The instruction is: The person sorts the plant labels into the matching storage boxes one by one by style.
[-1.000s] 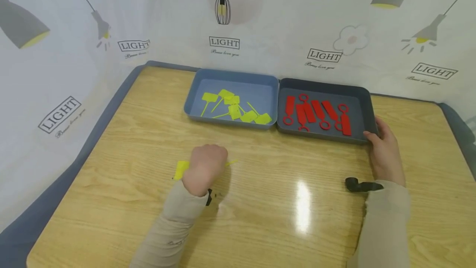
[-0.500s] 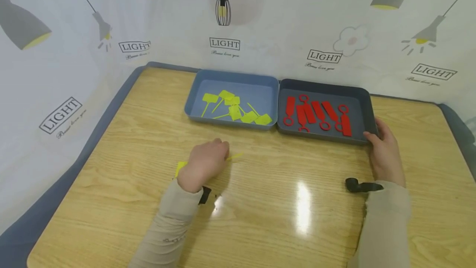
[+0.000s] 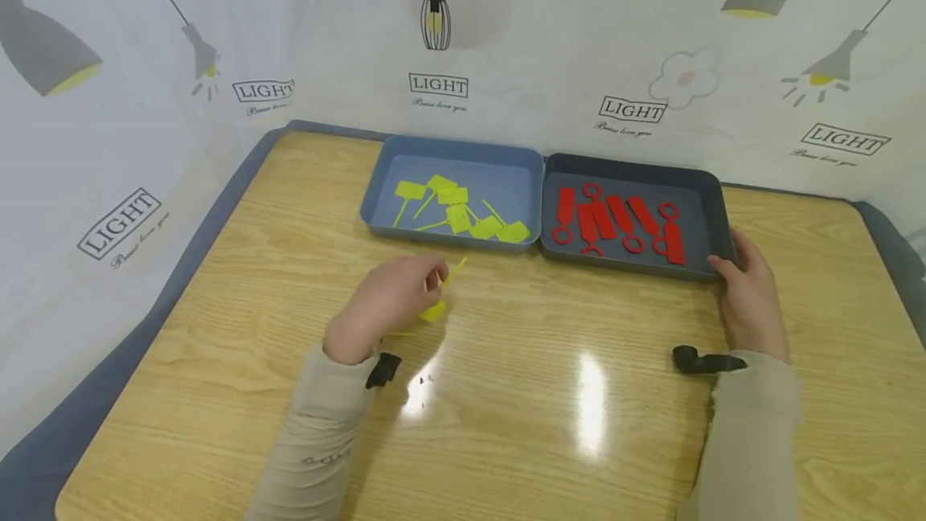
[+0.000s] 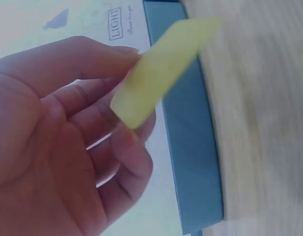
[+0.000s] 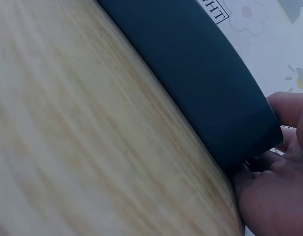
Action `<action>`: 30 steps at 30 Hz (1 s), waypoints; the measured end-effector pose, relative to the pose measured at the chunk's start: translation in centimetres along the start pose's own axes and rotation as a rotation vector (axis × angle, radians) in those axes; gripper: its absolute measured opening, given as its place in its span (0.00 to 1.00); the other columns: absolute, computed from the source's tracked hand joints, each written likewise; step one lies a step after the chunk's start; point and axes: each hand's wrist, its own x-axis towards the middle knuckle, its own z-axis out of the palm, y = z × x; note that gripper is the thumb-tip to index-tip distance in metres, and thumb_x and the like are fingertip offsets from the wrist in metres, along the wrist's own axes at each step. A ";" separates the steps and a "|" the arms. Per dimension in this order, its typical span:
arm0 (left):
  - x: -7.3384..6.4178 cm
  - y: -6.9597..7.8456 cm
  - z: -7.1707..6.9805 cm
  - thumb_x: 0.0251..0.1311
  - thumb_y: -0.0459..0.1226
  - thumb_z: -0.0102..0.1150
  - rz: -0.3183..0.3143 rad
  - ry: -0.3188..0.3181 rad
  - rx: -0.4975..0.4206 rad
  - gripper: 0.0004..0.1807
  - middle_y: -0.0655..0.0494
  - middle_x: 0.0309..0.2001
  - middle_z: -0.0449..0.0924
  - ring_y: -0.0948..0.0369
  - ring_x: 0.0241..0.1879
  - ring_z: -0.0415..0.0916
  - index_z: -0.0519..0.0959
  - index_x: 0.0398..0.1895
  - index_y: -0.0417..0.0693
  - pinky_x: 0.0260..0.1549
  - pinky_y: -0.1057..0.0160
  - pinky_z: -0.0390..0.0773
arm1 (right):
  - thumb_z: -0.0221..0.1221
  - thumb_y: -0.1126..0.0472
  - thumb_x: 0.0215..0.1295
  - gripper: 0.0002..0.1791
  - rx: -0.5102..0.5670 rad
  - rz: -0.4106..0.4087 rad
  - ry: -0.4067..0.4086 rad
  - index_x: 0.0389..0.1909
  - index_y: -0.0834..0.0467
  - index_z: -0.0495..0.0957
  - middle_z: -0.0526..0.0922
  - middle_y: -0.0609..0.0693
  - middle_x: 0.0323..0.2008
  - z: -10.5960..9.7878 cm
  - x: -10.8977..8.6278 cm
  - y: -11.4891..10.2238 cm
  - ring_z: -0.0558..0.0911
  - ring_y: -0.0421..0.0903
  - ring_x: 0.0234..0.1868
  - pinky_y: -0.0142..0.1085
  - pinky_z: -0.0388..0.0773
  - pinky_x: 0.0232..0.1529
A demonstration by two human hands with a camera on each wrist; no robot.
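My left hand [image 3: 391, 296] pinches a yellow cable-tie tag [image 3: 432, 312] between thumb and fingers, above the table in front of the blue tray [image 3: 463, 241]. In the left wrist view the tag [image 4: 156, 73] looks blurred, its flat plate at the fingertips. Below this hand, a thin yellow strip [image 3: 401, 334] pokes out, the rest of it hidden. Several similar yellow tags [image 3: 457, 218] lie in the blue tray. My right hand [image 3: 752, 296] grips the near right corner of the dark grey tray [image 3: 622, 262], thumb over the rim, fingers along the outer side. Several red ring-ended tags [image 3: 633, 223] lie inside.
Both trays stand side by side at the back of the wooden table [image 3: 521, 392]. A white patterned curtain [image 3: 521, 47] hangs behind them. Black straps [image 3: 712, 362] sit at both wrists. Small dark specks [image 3: 423, 380] mark the table near the left wrist.
My left hand has picked up a yellow tag and raised it from the table, shifting slightly away from me. The right hand has stayed on the dark grey tray.
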 end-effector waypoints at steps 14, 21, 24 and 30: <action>0.4 0.2 -2.2 0.52 0.30 0.51 0.062 0.105 -0.203 0.36 0.61 0.31 0.71 0.63 0.22 0.67 0.54 0.66 0.56 0.20 0.66 0.70 | 0.50 0.65 0.64 0.32 0.009 0.007 -0.008 0.67 0.50 0.51 0.48 0.46 0.68 -0.1 -0.1 -0.1 0.50 0.41 0.66 0.26 0.53 0.60; 0.9 0.4 -2.6 0.50 0.29 0.51 0.079 0.120 -0.233 0.39 0.60 0.31 0.71 0.62 0.23 0.67 0.52 0.67 0.58 0.22 0.65 0.70 | 0.50 0.66 0.64 0.32 0.031 0.001 -0.019 0.67 0.50 0.51 0.48 0.46 0.68 0.0 -0.2 -0.2 0.50 0.41 0.66 0.25 0.54 0.59; 1.2 0.5 -2.9 0.52 0.30 0.51 0.060 0.113 -0.269 0.37 0.59 0.33 0.72 0.62 0.26 0.69 0.54 0.66 0.58 0.23 0.65 0.72 | 0.50 0.66 0.64 0.32 0.032 0.000 -0.022 0.68 0.51 0.51 0.48 0.47 0.68 0.0 -0.3 -0.3 0.50 0.42 0.66 0.24 0.55 0.58; 1.8 0.8 -3.1 0.55 0.33 0.48 0.037 0.147 -0.371 0.29 0.62 0.35 0.71 0.66 0.32 0.72 0.56 0.62 0.56 0.25 0.65 0.73 | 0.50 0.66 0.64 0.32 0.029 0.002 -0.020 0.68 0.51 0.51 0.48 0.47 0.68 0.2 -0.4 -0.3 0.51 0.42 0.65 0.24 0.55 0.58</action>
